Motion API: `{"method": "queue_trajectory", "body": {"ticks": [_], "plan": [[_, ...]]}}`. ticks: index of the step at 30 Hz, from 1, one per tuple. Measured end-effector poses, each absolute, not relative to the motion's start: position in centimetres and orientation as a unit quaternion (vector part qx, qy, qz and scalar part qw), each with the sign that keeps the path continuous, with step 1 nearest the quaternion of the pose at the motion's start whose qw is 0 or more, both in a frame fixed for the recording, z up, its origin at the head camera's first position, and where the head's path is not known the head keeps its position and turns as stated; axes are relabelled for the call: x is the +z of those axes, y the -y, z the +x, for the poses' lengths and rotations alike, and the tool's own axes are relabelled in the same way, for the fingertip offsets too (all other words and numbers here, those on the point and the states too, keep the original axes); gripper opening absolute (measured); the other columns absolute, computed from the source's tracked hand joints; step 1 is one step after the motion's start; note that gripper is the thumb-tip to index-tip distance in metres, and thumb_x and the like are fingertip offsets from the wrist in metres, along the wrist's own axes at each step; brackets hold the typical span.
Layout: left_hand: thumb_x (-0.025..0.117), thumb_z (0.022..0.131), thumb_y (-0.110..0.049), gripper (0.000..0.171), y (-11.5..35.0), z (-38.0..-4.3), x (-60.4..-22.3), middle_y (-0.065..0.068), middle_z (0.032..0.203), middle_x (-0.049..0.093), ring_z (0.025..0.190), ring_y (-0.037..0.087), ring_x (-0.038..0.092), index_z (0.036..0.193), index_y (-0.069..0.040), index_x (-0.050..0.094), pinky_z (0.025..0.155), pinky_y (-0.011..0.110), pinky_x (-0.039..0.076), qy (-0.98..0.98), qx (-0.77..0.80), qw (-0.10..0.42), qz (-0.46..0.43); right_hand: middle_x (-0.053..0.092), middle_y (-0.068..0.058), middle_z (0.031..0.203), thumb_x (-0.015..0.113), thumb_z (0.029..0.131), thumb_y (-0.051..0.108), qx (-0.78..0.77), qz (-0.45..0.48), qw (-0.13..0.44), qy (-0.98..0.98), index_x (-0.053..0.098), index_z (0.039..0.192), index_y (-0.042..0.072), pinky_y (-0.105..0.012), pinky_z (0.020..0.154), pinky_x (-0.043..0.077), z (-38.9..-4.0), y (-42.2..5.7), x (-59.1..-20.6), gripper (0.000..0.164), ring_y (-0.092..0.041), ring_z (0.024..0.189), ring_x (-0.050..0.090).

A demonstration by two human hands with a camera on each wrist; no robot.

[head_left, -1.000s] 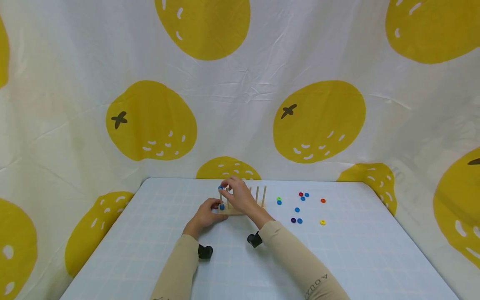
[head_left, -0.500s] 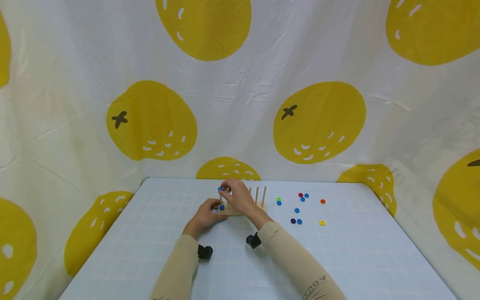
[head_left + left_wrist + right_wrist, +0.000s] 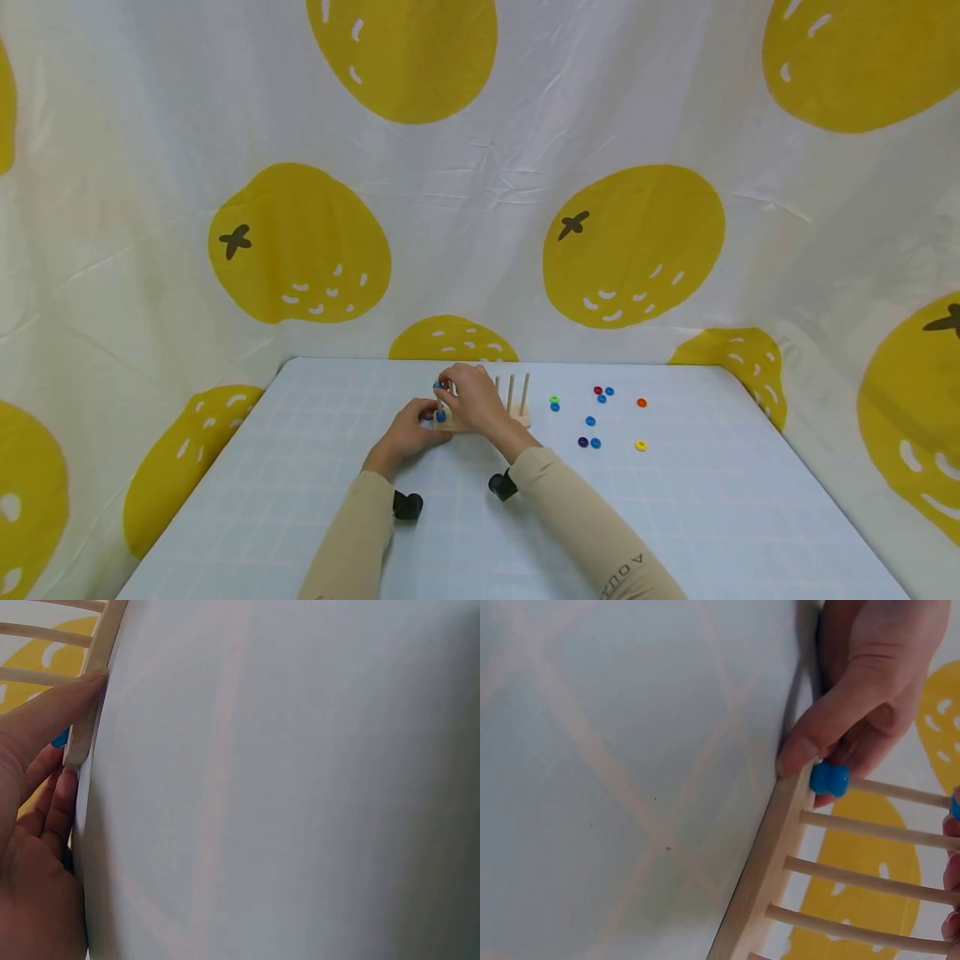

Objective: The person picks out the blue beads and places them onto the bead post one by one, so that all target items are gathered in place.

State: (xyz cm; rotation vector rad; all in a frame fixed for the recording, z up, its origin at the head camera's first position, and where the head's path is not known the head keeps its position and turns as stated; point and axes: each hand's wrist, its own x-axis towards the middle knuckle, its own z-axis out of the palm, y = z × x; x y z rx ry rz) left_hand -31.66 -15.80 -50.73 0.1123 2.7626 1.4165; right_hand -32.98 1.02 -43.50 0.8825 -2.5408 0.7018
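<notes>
A wooden peg stand (image 3: 769, 840) with a row of upright pegs stands on the table. My left hand (image 3: 408, 429) grips the left end of its base, thumb on the near side and fingers behind, as the left wrist view also shows. Two blue rings (image 3: 829, 780) sit stacked at the foot of the leftmost peg. Near the top of that same peg, my right hand (image 3: 480, 400) pinches another blue ring (image 3: 955, 806) between thumb and fingers. That hand hides part of the middle pegs in the head view.
Loose rings lie right of the stand: several blue ones, a green ring (image 3: 554, 399), a red ring (image 3: 597, 390), an orange ring (image 3: 641, 402), a purple ring (image 3: 583, 442) and a yellow ring (image 3: 641, 446). A fruit-patterned curtain (image 3: 480, 250) surrounds the table (image 3: 712, 517).
My right hand has come down slightly along the leftmost peg with the blue ring. The left hand keeps its grip on the base, and the loose rings lie as before.
</notes>
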Motion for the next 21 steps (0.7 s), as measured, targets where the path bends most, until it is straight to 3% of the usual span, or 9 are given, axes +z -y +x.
{"method": "queue_trajectory", "body": {"ticks": [12,21], "plan": [[0.088,0.082,-0.022,0.062,15.8,-31.8,-50.7,0.013,0.127,0.062,0.115,0.03,0.056,0.133,-0.004,0.059,0.107,0.053,0.042,-0.892,0.45,0.023,0.028,0.071,0.0,0.095,0.073,0.097,0.021,0.272,0.308,0.155,0.898,0.076,0.105,0.009,-0.052,0.102,0.045,-33.3,-1.1,-43.5,0.014,-0.015,0.084,0.061],[0.089,0.079,-0.019,0.06,15.9,-31.8,-50.6,0.013,0.121,0.062,0.112,0.03,0.055,0.13,-0.002,0.061,0.106,0.052,0.043,-0.885,0.464,0.016,0.032,0.071,-0.01,0.106,0.072,0.096,0.013,0.287,0.344,0.14,0.883,0.072,0.112,0.002,-0.035,0.084,0.054,-33.4,-1.9,-42.7,0.019,-0.022,0.093,0.065]]}}
